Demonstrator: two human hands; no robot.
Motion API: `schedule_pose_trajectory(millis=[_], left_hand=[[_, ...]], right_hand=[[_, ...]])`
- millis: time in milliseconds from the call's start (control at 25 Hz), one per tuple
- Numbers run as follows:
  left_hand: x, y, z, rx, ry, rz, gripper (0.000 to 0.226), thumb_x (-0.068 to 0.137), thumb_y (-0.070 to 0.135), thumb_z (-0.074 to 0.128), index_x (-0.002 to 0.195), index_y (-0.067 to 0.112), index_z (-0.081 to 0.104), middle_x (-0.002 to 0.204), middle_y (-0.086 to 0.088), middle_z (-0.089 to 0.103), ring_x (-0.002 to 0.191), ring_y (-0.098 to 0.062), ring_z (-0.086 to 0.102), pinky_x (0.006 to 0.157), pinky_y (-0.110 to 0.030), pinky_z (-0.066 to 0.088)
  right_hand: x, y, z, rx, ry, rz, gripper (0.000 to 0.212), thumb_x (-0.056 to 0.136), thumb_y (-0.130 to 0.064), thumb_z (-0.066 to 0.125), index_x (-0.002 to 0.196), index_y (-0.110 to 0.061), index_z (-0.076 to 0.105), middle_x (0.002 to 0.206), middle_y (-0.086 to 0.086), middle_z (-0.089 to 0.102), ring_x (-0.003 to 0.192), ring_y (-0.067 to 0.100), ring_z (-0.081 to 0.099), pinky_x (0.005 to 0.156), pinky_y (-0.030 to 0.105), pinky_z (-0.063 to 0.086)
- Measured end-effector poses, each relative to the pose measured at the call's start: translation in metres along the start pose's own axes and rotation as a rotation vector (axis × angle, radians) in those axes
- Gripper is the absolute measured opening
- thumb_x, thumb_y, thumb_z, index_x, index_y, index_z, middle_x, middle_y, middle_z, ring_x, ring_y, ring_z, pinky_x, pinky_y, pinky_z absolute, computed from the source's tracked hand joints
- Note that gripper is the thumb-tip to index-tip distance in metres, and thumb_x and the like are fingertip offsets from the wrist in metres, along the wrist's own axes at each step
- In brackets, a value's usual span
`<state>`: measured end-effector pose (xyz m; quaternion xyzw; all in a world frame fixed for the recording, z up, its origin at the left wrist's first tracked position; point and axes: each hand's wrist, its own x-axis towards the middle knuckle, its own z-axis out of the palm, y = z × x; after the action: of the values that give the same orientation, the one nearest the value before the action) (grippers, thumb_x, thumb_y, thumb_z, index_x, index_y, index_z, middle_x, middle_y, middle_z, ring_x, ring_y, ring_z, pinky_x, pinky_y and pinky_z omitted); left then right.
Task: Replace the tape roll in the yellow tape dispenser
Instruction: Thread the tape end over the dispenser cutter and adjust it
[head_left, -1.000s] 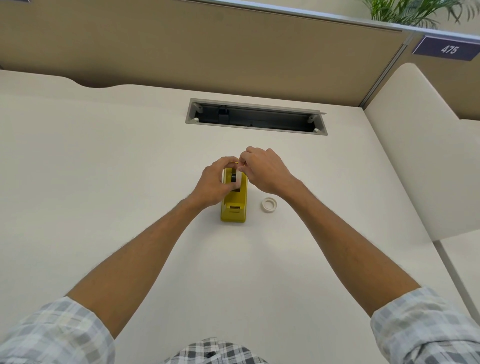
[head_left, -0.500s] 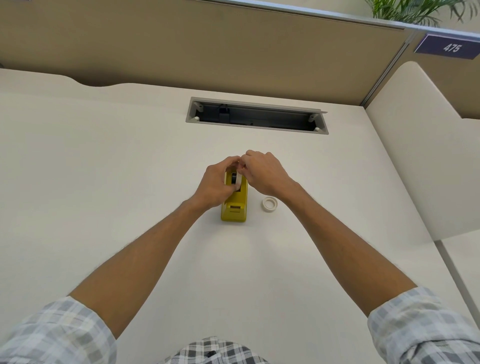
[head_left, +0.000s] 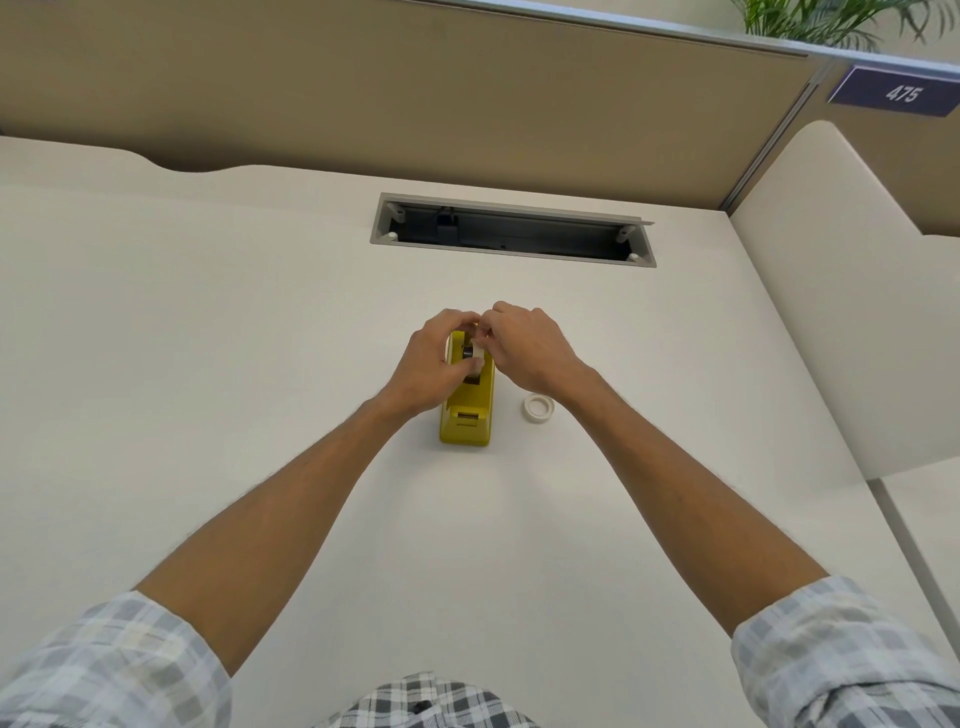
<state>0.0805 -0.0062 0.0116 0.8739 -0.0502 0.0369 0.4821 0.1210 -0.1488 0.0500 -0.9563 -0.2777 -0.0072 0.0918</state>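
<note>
The yellow tape dispenser (head_left: 466, 410) stands on the white desk, its cutter end toward me. A white tape roll on a black core (head_left: 474, 353) sits at its far end, over the slot. My left hand (head_left: 434, 364) grips this roll from the left, fingers curled over the top and thumb below. From the right, my right hand (head_left: 527, 345) pinches the same roll with its fingertips. A second, thin white tape ring (head_left: 538, 406) lies flat on the desk just right of the dispenser.
An open cable tray slot (head_left: 514, 231) is cut into the desk behind the dispenser. A tan partition wall (head_left: 415, 93) runs along the back. A white side panel (head_left: 841, 291) stands at the right, with a number plate (head_left: 901, 93) above it.
Both hands have stayed on the roll at the dispenser's far end, shifting only slightly. The thin ring on the desk has not moved.
</note>
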Motion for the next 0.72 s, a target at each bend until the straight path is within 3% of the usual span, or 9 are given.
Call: schedule_pose_trajectory(millis=[120,200,400,720], left_hand=[[0.001,-0.002,-0.002,0.139,-0.03,-0.034,0.042,0.085,0.025,0.069,0.125,0.016,0.059,0.131,-0.005,0.049,0.123,-0.017,0.041,0.102,-0.036,0.038],[0.003,-0.003,-0.005,0.198,-0.048,-0.03,0.041,0.086,0.03,0.068,0.124,0.017,0.062,0.133,-0.003,0.048,0.129,-0.019,0.037,0.107,-0.044,0.034],[-0.001,-0.003,-0.008,0.188,-0.056,-0.023,0.041,0.086,0.031,0.068,0.125,0.022,0.061,0.14,-0.002,0.051,0.137,-0.019,0.032,0.111,-0.048,0.026],[-0.003,-0.007,-0.009,0.178,-0.024,0.047,0.04,0.082,0.025,0.073,0.12,0.026,0.065,0.138,-0.001,0.055,0.139,-0.02,0.035,0.111,-0.053,0.028]], right_hand=[[-0.002,0.001,-0.001,0.006,-0.002,-0.003,0.019,0.099,-0.024,0.049,0.1,-0.013,0.064,0.097,0.005,0.064,0.076,0.017,0.055,0.068,0.028,0.041],[-0.003,0.002,-0.001,0.007,-0.001,-0.005,0.02,0.099,-0.025,0.049,0.101,-0.012,0.064,0.098,0.005,0.064,0.075,0.016,0.053,0.067,0.027,0.037],[-0.005,0.0,-0.002,-0.006,0.008,-0.032,0.02,0.099,-0.026,0.049,0.1,-0.013,0.065,0.097,0.004,0.064,0.078,0.018,0.057,0.07,0.03,0.043],[-0.016,-0.003,0.0,-0.046,0.098,-0.087,0.019,0.097,-0.023,0.052,0.101,-0.014,0.068,0.096,0.003,0.066,0.083,0.023,0.06,0.075,0.037,0.047]])
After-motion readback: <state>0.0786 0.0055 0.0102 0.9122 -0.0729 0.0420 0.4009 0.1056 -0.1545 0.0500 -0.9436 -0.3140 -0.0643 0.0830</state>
